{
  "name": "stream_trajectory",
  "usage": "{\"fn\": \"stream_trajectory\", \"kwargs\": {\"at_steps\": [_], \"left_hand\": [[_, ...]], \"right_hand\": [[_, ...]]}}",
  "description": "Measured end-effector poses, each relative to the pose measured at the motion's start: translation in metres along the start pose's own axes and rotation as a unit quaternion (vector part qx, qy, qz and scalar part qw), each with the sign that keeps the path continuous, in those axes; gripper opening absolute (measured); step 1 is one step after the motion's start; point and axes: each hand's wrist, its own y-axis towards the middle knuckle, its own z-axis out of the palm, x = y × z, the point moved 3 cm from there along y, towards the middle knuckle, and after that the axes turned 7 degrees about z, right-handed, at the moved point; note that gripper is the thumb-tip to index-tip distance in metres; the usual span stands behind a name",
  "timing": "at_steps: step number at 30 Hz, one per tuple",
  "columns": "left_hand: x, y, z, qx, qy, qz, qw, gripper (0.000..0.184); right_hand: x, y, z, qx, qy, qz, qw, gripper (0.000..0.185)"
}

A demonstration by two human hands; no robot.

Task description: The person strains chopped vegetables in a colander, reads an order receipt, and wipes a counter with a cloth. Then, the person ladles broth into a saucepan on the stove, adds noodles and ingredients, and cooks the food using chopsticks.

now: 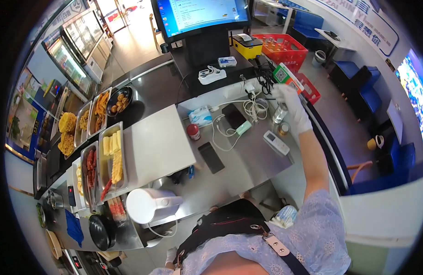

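Note:
My right hand (294,107), in a white glove, reaches to the right end of the counter, beside a clear glass jar (280,113) and a green-and-white QR code sign (282,75). Its fingers are too small and blurred to tell what they hold, if anything. A small jar with a gold lid (284,129) and a white remote control (276,143) are below it. My left hand (171,255), also gloved, hangs low at the bottom edge, mostly hidden by my body and a black bag. Two phones, one black (211,157), lie mid-counter.
Metal trays of food (113,158) stand at the left, next to a white board (158,140). A white appliance (149,206) sits at the front edge. A monitor (202,17), a yellow printer (247,46) and red crates (280,49) are at the back.

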Motion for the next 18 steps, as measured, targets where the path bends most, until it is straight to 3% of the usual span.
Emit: {"fn": "stream_trajectory", "kwargs": {"at_steps": [4, 9, 11, 12, 14, 15, 17, 18], "left_hand": [[-0.082, 0.002, 0.021, -0.012, -0.036, -0.032, 0.999, 0.037], [-0.168, 0.01, 0.024, -0.038, -0.078, -0.072, 0.994, 0.037], [-0.191, 0.002, 0.021, -0.039, -0.085, -0.09, 0.992, 0.037], [-0.2, 0.003, 0.016, -0.041, -0.086, -0.096, 0.991, 0.037], [-0.205, 0.008, 0.014, -0.047, -0.089, -0.106, 0.989, 0.036], [-0.211, 0.008, 0.01, -0.05, -0.092, -0.112, 0.988, 0.036], [-0.223, 0.011, 0.001, -0.06, -0.099, -0.122, 0.986, 0.036], [-0.227, 0.012, -0.003, -0.065, -0.102, -0.127, 0.985, 0.036]], "right_hand": [[0.02, 0.162, -0.013, -0.003, 0.04, 0.014, 0.999, 0.036], [0.013, 0.358, -0.015, -0.048, -0.048, 0.017, 0.998, 0.035], [-0.008, 0.441, -0.017, -0.072, -0.213, -0.133, 0.965, 0.029], [-0.008, 0.463, -0.014, -0.068, -0.21, -0.128, 0.967, 0.029], [0.009, 0.488, -0.002, -0.086, -0.504, -0.251, 0.822, 0.034], [0.014, 0.492, 0.005, -0.081, -0.501, -0.25, 0.824, 0.034], [0.019, 0.498, 0.015, -0.115, -0.342, -0.09, 0.928, 0.041], [0.017, 0.51, 0.02, -0.111, -0.339, -0.09, 0.93, 0.041]]}}
